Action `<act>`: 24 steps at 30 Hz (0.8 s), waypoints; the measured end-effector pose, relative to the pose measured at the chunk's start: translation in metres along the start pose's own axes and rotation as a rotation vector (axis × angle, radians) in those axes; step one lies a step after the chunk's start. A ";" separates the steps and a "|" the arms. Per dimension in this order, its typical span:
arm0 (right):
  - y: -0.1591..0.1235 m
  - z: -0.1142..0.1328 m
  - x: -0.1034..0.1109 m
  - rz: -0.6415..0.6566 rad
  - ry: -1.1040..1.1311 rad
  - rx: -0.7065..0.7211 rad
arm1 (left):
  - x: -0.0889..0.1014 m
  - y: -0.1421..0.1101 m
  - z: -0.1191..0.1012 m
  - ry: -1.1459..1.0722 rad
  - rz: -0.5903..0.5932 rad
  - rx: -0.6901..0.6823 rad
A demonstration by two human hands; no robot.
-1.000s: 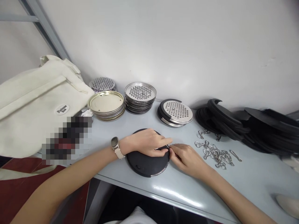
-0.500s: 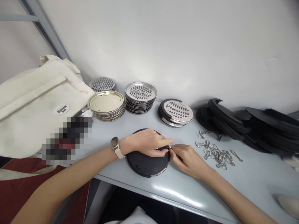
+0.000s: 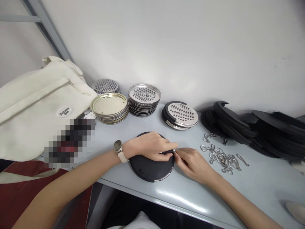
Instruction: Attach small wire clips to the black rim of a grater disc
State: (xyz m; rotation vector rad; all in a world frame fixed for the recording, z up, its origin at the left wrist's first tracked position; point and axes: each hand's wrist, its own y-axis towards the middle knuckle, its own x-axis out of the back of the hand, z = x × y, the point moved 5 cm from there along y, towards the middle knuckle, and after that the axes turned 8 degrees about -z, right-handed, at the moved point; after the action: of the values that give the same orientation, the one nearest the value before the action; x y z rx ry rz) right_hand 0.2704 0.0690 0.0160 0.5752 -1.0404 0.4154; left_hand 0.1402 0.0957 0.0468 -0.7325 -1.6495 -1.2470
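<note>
A round black disc with a thin metal rim lies flat near the table's front edge. My left hand, wearing a watch on the wrist, rests across its top. The thumb and index finger of that hand close around the disc's right edge. At that same edge a small metal wire clip shows between the hands. My right hand pinches the clip between thumb and fingertips, and most of it is hidden. Several loose wire clips lie to the right of my right hand.
Behind the disc stand stacked gold-toned lids, metal grater discs and a black-edged grater stack. Black curved covers pile up at the right. A cream bag sits at the left, and a wall rises behind.
Both hands stay at the disc's right edge with almost no movement. The whole view has shifted very slightly.
</note>
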 end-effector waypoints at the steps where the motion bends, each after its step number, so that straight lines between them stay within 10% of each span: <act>1: 0.000 0.000 0.000 -0.002 -0.002 0.004 | 0.000 0.000 0.000 0.002 -0.002 -0.002; 24: 0.000 0.003 0.004 -0.112 -0.087 0.010 | 0.001 0.000 -0.002 -0.017 0.007 0.018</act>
State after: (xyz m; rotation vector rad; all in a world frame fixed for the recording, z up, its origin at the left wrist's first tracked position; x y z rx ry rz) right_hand 0.2701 0.0668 0.0207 0.6616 -1.0837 0.2988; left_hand 0.1408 0.0942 0.0477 -0.7389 -1.6683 -1.2225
